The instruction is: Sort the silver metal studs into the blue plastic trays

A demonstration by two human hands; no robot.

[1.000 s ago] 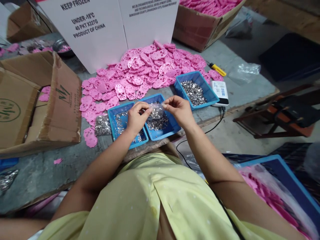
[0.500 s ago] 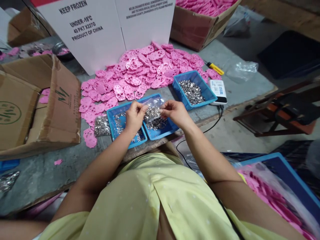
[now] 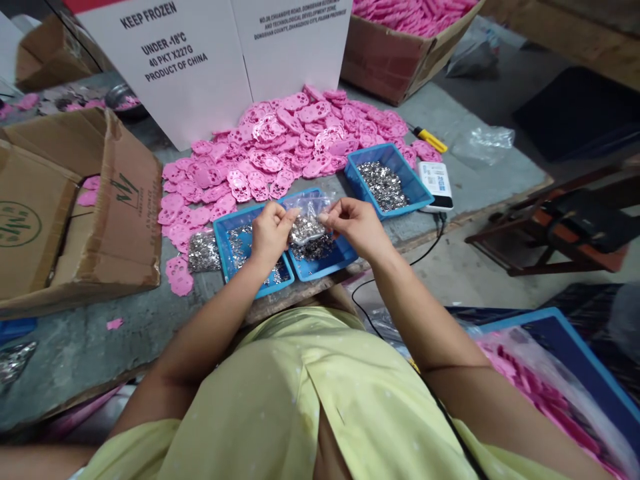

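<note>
My left hand (image 3: 267,233) and my right hand (image 3: 353,225) both pinch a small clear plastic bag (image 3: 307,219) of small silvery metal parts, one hand at each side. The bag hangs just above the middle blue tray (image 3: 345,255), which holds loose silvery parts. A second blue tray (image 3: 224,241) with the same parts lies under my left hand. A third blue tray (image 3: 407,181) of silvery parts stands to the right. A heap of pink plastic pieces (image 3: 280,150) spreads behind the trays.
An open cardboard box (image 3: 70,207) stands at the left, a white carton (image 3: 210,60) at the back, a box of pink pieces (image 3: 405,40) at the back right. A white device (image 3: 436,183) with a cable, a yellow tool (image 3: 431,139) and a low blue bin (image 3: 575,360) lie right.
The bag has been raised slightly and my hands have drawn a little closer together over the middle tray. The view shifted slightly.
</note>
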